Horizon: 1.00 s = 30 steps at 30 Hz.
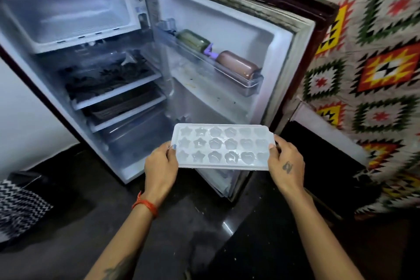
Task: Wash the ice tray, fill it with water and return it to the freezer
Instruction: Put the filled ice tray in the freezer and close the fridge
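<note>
You are standing in front of the small refrigerator [127,79], its door [227,57] swung fully open to your right, which is leaving a free path to the cabinet. The freezer compartment [75,16] at the top is lying open and looking bare inside, so room for the tray is probably waiting there. Below it, the upper shelf [109,77] is carrying something dark that is too blurred to name, and the shelf under it is bearing what look like stacked flat trays. The door rack [227,73] is holding two bottles on their sides, a greenish one [193,40] and a brownish one [238,67], with a small purple item between them. You are holding the white ice tray [221,146] level, low in front of the open refrigerator and well below the freezer. Your left hand [161,166] is gripping its left short edge, thumb on the top rim; your right hand [286,163] is gripping the right short edge likewise. The two-handed, flat hold is probably keeping the contents from spilling. The star, flower and heart moulds are glinting as if wet or filled, though whether that is water or ice cannot be told. Judged from this, either removal or return is in hand.
</note>
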Motion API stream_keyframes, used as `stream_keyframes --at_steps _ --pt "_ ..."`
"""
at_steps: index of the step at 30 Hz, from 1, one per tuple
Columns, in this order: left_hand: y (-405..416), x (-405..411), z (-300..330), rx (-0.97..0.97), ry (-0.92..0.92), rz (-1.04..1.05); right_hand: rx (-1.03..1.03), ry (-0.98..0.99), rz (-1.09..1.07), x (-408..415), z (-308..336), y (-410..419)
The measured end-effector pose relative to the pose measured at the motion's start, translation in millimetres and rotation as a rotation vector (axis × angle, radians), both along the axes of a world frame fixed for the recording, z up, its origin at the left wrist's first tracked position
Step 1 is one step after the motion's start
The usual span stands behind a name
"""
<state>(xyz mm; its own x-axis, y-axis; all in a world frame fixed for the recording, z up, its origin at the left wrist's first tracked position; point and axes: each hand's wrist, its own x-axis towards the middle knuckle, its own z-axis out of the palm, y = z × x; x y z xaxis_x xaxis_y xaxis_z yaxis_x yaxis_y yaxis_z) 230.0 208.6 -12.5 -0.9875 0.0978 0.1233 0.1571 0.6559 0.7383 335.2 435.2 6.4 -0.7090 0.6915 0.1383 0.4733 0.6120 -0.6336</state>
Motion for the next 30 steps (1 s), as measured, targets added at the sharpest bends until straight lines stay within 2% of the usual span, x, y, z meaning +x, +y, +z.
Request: stream_keyframes --at_steps 13,30 --pt "-101.2 -53.5 5.2 -0.016 -0.019 0.187 0.007 0.026 0.214 -103.5 0.2 -83.1" --pt "-134.9 -139.2 10.7 0.135 -0.116 0.44 -0.023 0.024 0.498 -263.4 -3.8 -107.8"
